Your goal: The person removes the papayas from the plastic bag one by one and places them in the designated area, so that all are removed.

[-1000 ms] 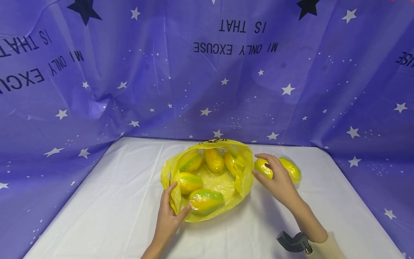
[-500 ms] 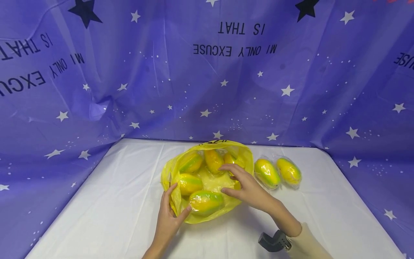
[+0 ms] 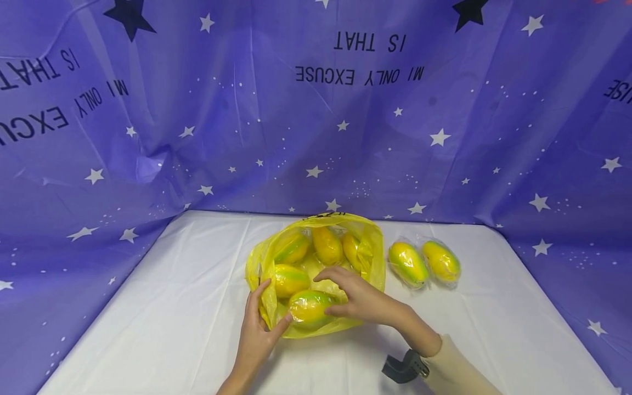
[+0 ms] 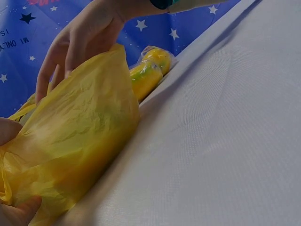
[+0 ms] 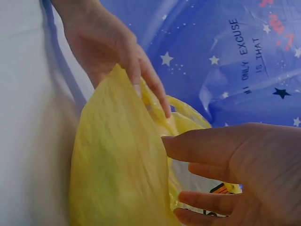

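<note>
A yellow plastic bag (image 3: 372,280) stands with its mouth open on the white-covered table, several yellow-green, mango-like fruits in clear wrap inside. My left hand (image 3: 257,323) holds the bag's left rim, film between thumb and fingers; the right wrist view also shows this left hand (image 5: 113,52). My right hand (image 3: 357,296) reaches over the bag's front right rim, fingers spread and slightly bent. Its thumb overlaps the right end of the front fruit (image 3: 308,307) in the head view. In the left wrist view the bag's side (image 4: 94,108) hides the right fingertips.
Two more wrapped fruits, one (image 3: 408,263) nearer the bag and another (image 3: 441,262) beyond it, lie side by side to its right. A dark device (image 3: 405,367) is strapped at my right wrist. Behind the table (image 3: 158,307) hangs a purple starry curtain (image 3: 276,109).
My right hand has moved left from beside the two outside fruits, across the bag's mouth, then down to its front fruit. The left hand keeps its place on the rim.
</note>
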Motion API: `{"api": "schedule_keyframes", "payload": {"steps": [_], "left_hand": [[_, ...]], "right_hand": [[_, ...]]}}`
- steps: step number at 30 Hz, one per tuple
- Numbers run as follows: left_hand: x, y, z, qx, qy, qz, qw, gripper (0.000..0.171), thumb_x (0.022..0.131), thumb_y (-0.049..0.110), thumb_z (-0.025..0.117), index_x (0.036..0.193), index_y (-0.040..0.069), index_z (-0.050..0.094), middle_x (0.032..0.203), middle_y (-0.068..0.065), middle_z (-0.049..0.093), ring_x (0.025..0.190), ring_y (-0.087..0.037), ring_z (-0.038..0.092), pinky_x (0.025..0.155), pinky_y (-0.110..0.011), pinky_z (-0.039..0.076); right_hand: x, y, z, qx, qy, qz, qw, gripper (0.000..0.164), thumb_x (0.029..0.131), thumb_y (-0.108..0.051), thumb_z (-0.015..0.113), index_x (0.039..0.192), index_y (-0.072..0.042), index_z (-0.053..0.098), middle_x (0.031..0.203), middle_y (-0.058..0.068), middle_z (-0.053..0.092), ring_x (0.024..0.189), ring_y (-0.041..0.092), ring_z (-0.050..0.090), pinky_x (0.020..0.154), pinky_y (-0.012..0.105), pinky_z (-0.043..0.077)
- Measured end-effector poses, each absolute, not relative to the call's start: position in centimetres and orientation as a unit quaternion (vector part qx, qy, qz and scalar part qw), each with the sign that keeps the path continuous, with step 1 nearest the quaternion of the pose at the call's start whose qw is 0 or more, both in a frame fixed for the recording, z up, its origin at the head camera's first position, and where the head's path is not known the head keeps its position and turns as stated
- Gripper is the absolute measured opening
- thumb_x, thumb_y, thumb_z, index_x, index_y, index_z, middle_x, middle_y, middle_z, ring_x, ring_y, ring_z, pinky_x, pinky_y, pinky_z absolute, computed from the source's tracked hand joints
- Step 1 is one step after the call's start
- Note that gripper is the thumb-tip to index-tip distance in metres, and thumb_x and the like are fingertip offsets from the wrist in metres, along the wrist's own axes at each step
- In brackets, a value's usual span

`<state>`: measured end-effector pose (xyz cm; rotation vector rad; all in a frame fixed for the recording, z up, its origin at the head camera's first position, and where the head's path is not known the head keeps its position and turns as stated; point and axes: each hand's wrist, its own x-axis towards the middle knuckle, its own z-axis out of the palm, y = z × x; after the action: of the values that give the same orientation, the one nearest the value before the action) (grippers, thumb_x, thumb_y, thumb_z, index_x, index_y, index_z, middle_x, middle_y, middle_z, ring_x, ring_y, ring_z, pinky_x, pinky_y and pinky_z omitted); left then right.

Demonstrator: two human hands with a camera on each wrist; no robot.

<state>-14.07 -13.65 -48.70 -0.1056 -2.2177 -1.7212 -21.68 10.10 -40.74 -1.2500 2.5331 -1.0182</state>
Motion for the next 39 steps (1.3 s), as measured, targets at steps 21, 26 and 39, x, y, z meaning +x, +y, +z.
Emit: {"api": "schedule_keyframes", "payload": {"steps": [21,26,39], "left_hand": [[-14.0,-13.6,-48.5,-0.042,-0.76,-0.63,0.157,0.081,0.08,0.017,0.08,0.147,0.023,0.034,0.147,-0.004,0.03,0.138,-0.029,0.025,0.11,-0.059,0.022],[-14.0,-13.5,-48.4,-0.035,-0.762,-0.629,0.153,0.082,0.08,0.018,0.081,0.147,0.024,0.034,0.146,-0.003,0.031,0.137,-0.028,0.027,0.111,-0.054,0.024],[-14.0,-13.5,-48.3,-0.034,-0.764,-0.626,0.15,0.08,0.081,0.02,0.08,0.147,0.025,0.034,0.145,-0.001,0.032,0.136,-0.024,0.03,0.111,-0.046,0.026]], "right_hand": [[-22.3,9.2,-42.1,-0.443,0.84,-0.287,0.122,0.062,0.081,-0.017,0.078,0.137,-0.012,0.049,0.137,-0.002,0.05,0.128,0.017,0.044,0.107,0.037,0.037],[-22.6,9.0,-42.4,-0.435,0.842,-0.29,0.13,0.063,0.082,-0.018,0.078,0.137,-0.014,0.048,0.137,-0.003,0.049,0.128,0.016,0.044,0.107,0.037,0.037],[-22.9,8.9,-43.5,-0.435,0.841,-0.295,0.13,0.072,0.079,-0.016,0.08,0.141,-0.019,0.044,0.14,-0.003,0.048,0.128,0.015,0.044,0.108,0.036,0.036]]}}
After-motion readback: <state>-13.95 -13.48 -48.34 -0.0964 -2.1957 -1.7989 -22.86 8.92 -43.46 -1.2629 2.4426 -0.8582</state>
